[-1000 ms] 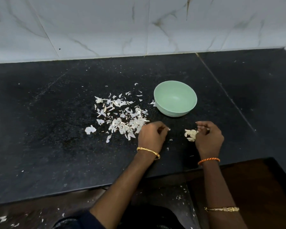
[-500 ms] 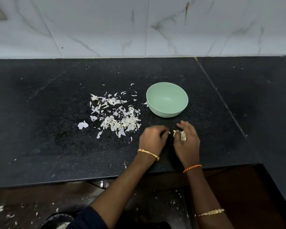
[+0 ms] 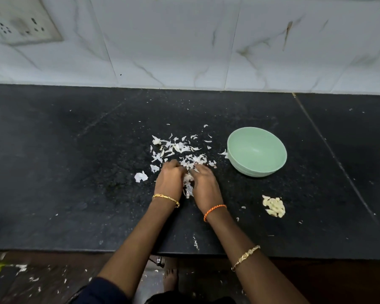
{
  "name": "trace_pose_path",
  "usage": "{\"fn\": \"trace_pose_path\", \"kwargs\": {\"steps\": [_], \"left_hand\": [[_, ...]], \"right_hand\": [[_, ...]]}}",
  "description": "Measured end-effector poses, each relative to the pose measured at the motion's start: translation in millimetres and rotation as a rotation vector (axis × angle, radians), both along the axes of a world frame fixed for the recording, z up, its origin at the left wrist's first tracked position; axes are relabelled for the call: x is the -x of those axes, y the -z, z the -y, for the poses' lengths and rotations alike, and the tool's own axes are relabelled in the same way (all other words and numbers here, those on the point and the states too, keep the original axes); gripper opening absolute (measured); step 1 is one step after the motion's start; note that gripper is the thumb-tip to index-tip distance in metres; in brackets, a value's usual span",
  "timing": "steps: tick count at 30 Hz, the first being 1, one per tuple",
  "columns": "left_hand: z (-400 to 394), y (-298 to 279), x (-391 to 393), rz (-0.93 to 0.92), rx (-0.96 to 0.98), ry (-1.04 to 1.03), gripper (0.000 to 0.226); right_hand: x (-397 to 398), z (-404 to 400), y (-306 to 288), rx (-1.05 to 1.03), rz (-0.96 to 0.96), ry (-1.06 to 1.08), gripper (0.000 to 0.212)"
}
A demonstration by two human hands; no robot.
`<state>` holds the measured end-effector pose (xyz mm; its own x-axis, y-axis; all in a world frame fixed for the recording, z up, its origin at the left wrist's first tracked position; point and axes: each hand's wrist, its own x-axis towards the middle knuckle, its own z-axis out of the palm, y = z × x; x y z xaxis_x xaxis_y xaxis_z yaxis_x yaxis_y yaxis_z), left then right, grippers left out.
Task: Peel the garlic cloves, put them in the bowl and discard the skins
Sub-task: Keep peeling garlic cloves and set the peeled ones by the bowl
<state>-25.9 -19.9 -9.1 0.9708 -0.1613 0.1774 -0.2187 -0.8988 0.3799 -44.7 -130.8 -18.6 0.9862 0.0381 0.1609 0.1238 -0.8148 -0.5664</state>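
Garlic skins (image 3: 180,152) scattered on black counter (image 3: 75,172), left of empty green bowl (image 3: 256,155). Left hand (image 3: 170,181) and right hand (image 3: 204,183) side by side at pile's near edge, fingers curled inward, cupping gathered skins between them. Peeled cloves (image 3: 274,206) heaped nearer, below bowl, well apart from hands.

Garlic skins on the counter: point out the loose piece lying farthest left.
It is the larger white skin flake lying alone on the black counter, just left of the left hand. The other skins cluster beyond both hands, toward the green bowl.
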Motion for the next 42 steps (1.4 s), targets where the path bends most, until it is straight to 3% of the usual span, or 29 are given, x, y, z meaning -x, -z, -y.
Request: {"fn": "trace_pose_path", "kwargs": {"steps": [6, 11, 15, 18, 22, 25, 30, 34, 38, 40, 42], "left_hand": [[-1.3, 1.4, -21.9, 0.025, -0.055, 0.064, 0.014], [-14.2, -11.4, -43.6, -0.079, 0.275, -0.045, 0.015], [-23.9, -17.3, -51.3, -0.196, 0.401, -0.071, 0.011], [-31.2, -18.4, -56.4, -0.208, 0.425, -0.065, 0.022], [-42.4, -26.0, -67.3, -0.190, 0.455, -0.042, 0.016], [-50.2, -31.9, -75.9, -0.121, 0.458, -0.025, 0.009], [-54.5, -23.9, -86.4, -0.152, 0.607, -0.119, 0.012], [-58.1, -16.6, -89.4, -0.198, 0.636, -0.109, 0.010], [-57.5, -5.3, -82.9, -0.180, 0.519, -0.015, 0.009], [-56.2, 0.5, -81.3, -0.131, 0.477, 0.023, 0.011], [-55.7, -1.2, -81.0, -0.168, 0.539, 0.027, 0.012]], "right_hand": [[-34.0, 1.4, -14.4, -0.058, 0.017, 0.162, 0.032], [-44.0, 1.9, -30.5, -0.378, -0.029, 0.354, 0.006], [-49.2, 4.7, -37.8, -0.446, -0.109, 0.354, 0.018], [-51.9, 8.7, -44.6, -0.382, -0.148, 0.321, 0.025], [-55.4, 14.0, -58.2, -0.436, -0.104, 0.313, 0.010], [-67.8, 12.8, -55.7, -0.417, -0.083, 0.300, 0.014], [-88.2, -18.8, -28.1, -0.127, -0.278, 0.016, 0.061], [-65.9, -51.0, -2.3, 0.058, -0.063, -0.194, 0.045], [-50.8, -42.3, -1.2, 0.058, 0.155, -0.040, 0.036], [-57.8, -32.9, -7.2, 0.059, 0.129, 0.041, 0.022], [-64.6, -25.2, -17.3, -0.066, 0.019, 0.119, 0.013]]}}
